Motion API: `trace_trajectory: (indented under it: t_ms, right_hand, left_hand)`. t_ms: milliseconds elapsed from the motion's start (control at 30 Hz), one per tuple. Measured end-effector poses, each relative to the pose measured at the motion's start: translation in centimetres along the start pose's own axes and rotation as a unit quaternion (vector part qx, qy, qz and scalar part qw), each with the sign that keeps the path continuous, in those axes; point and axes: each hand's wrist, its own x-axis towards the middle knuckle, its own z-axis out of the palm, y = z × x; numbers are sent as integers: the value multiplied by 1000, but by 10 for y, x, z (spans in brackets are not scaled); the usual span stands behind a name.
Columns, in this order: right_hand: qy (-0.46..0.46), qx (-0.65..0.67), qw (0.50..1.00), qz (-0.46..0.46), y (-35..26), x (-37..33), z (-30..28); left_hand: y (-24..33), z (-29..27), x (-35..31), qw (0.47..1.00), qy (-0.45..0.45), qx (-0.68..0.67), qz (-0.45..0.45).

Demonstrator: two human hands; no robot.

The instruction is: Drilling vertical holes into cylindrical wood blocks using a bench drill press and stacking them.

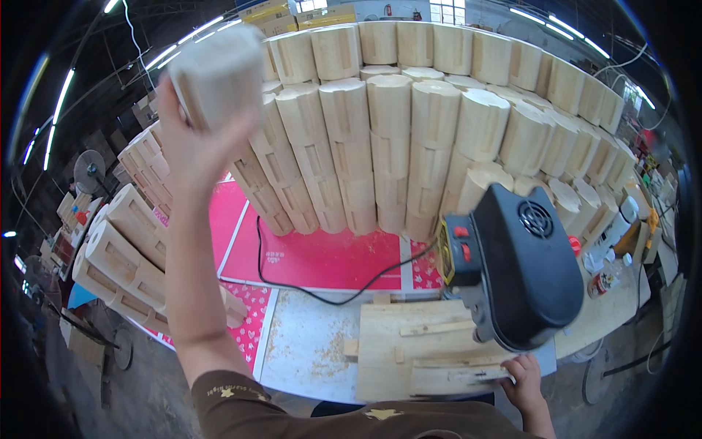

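High at the left, my left hand [208, 139] grips a pale wooden cylinder [219, 73], both smeared by motion. It is in front of the left end of tall stacks of similar wooden cylinders [391, 139], many with rectangular slots cut in their sides. My right hand [523, 380] is low at the right with fingers curled, by the end of a wooden strip [461, 374] and below the black housing of a bench drill press [530, 267]. What those fingers hold, if anything, is hidden. The drill press stands over a wooden board [380, 344] with strips on it.
More slotted cylinders [121, 256] lie stacked at the left. A black cable [314, 298] crosses the pink sheet [322, 263] to the drill press. Sawdust covers parts of the white tabletop [292, 344]. Bottles [603, 282] stand at the right; a fan [89, 170] is farther left.
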Motion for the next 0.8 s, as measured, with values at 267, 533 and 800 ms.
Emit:
trace_trajectory:
  t_ms: [267,533,800]
  right_hand:
    - [-3,-13,997,-77,8,14,2]
    - [-14,30,992,-125,18,35,3]
    - [-6,27,991,-131,23,24,4]
  left_hand:
    - [129,6,-209,822,-553,20,-137]
    - [162,38,-292,739,-651,33,-167]
    - [163,40,-302,747,-644,40,-160]
